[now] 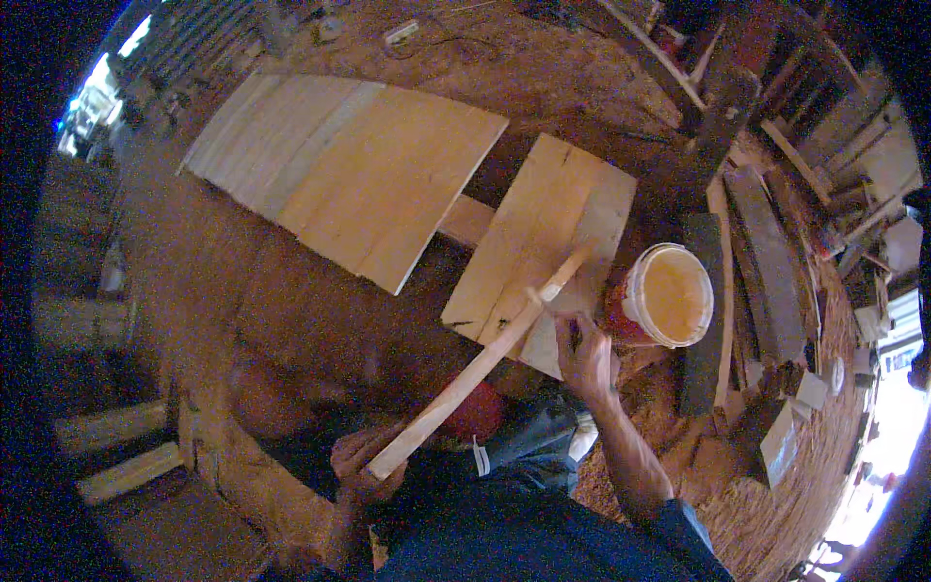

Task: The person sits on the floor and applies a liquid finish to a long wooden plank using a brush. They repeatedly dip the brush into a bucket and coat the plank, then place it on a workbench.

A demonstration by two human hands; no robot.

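A long, narrow wooden strip [465, 378] slants up from my lap area over a short plank surface [529, 233]. My left hand [364, 464] is wrapped round its lower end. The strip's far end lies over the planks. My right hand [585, 354] is closed beside the strip's upper part, with its fingertips near a small pale piece [535, 295] that touches the strip. What those fingers hold is too blurred to name. Just right of this hand stands an open bucket [672, 296] with a pale rim and yellowish-orange stuff inside.
A wide panel of joined boards [359, 175] lies ahead to the left. Dark and pale timbers [766, 262] are stacked on the right, beyond the bucket. Wood offcuts [781, 441] lie on the reddish, shavings-strewn floor [698, 485]. More boards [131, 470] sit at lower left.
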